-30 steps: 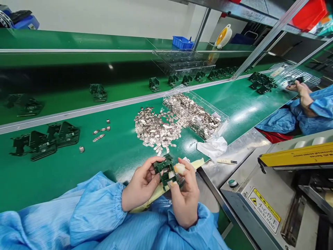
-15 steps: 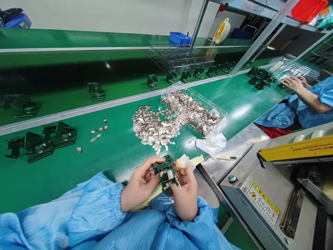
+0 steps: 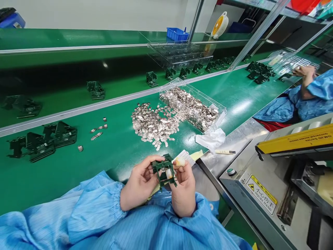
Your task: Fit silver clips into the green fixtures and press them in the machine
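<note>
Both hands hold one dark green plastic frame [image 3: 161, 166] above my lap at the front edge of the bench. My left hand [image 3: 137, 185] grips its left side, thumb in front and fingers behind. My right hand [image 3: 184, 191] has closed around its right side; a whitish covering wraps the index fingertip, and another shows on a finger inside the frame's opening. Whether a small metal piece is between my fingers cannot be made out. Ahead lies a heap of small silvery metal clips [image 3: 156, 125], spilling from a clear plastic tray [image 3: 221, 111] full of the same clips.
More green frames [image 3: 39, 144] stand at left, beside several loose clips [image 3: 99, 134]. A white cloth [image 3: 212, 139] and a marked strip [image 3: 225, 152] lie by a grey machine [image 3: 247, 184] at right. Farther right, a co-worker's hands [image 3: 304, 71] are near clear trays and piled green frames.
My hands keep their hold on the green frame, with only a slight shift of the view. The co-worker's hands have moved to the right and up.
</note>
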Demonstrator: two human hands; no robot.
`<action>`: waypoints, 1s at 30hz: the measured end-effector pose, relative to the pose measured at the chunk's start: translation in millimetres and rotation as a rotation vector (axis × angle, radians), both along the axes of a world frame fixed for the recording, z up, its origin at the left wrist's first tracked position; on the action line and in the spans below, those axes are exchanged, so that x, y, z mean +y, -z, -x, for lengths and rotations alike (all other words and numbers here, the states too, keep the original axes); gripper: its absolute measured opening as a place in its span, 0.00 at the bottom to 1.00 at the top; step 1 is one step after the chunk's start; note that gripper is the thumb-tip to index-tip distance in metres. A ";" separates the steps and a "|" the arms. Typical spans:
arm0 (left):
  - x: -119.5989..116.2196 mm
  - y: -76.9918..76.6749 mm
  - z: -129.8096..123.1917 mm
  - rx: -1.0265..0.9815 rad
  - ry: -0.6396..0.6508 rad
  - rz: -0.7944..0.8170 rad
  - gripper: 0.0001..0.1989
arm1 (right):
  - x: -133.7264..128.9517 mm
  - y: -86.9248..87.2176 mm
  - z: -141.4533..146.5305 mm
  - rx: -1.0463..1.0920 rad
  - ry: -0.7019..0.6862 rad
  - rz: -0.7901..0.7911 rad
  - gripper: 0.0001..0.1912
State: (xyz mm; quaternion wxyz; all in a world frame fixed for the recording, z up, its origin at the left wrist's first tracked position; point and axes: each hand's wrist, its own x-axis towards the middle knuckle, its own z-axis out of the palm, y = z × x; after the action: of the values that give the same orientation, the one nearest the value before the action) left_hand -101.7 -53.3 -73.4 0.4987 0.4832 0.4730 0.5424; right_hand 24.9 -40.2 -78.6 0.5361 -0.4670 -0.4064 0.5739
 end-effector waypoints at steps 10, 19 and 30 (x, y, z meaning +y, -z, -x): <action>-10.4 4.2 -17.7 0.048 0.148 0.038 0.13 | -23.2 3.8 -30.2 0.007 0.099 -0.061 0.12; 42.4 6.6 -39.9 -0.105 0.076 0.025 0.23 | -18.7 62.3 -74.8 -0.178 0.137 0.054 0.19; 60.6 34.1 -67.6 -0.103 0.060 0.016 0.22 | 6.2 88.0 -49.9 -0.354 0.209 -0.166 0.20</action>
State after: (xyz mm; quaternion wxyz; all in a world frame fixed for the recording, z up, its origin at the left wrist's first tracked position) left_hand -34.1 7.3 -107.5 0.5421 0.4647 0.4363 0.5475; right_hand 74.8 -34.0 -166.6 0.5495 -0.5542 -0.4896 0.3887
